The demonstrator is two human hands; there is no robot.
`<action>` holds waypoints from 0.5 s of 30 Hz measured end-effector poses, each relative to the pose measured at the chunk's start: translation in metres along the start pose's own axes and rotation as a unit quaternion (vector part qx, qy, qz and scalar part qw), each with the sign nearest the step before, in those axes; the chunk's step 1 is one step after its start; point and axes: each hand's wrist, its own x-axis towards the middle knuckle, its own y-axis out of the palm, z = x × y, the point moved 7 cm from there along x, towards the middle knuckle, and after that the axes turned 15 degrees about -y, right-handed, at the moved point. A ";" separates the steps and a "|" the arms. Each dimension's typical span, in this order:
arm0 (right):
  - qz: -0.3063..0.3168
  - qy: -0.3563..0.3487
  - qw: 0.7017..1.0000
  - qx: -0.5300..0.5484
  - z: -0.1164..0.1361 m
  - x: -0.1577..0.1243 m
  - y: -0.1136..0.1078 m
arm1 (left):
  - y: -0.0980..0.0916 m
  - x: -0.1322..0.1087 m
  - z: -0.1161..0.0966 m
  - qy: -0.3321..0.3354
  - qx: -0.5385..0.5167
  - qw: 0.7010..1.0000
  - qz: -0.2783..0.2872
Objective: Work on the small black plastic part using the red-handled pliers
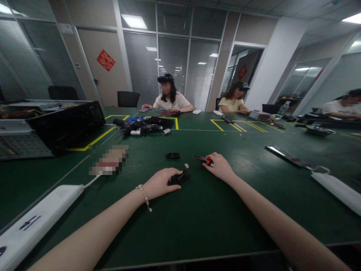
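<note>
My left hand (162, 183) is closed on a dark plastic piece (182, 177) that rests on or just over the green tabletop. Its exact kind is too dark to make out. To the right, my right hand (221, 167) grips a pair of long-nosed pliers (199, 157) by the red and black handles, jaws pointing left. The pliers are apart from the piece in my left hand. Beyond both hands lies a second small black plastic part (172, 155). Between the hands is a tiny pale scrap (186, 165).
A black computer case (67, 126) stands at the left. Black cables and parts (146, 126) are heaped toward the back. White power strips (45, 218) flank me, with phone-like devices beside them. A metal bowl (320, 130) sits far right. Several people sit across the table.
</note>
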 end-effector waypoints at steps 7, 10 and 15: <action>-0.007 -0.007 1.000 0.011 -0.004 0.002 0.006 | -0.001 -0.001 -0.003 0.005 0.004 1.000 -0.007; -0.002 -0.015 1.000 0.015 -0.002 0.002 0.006 | -0.002 -0.001 -0.004 0.009 0.007 1.000 -0.009; 0.028 -0.013 0.999 0.027 0.000 0.003 0.007 | -0.001 -0.001 -0.001 -0.002 0.002 1.000 -0.003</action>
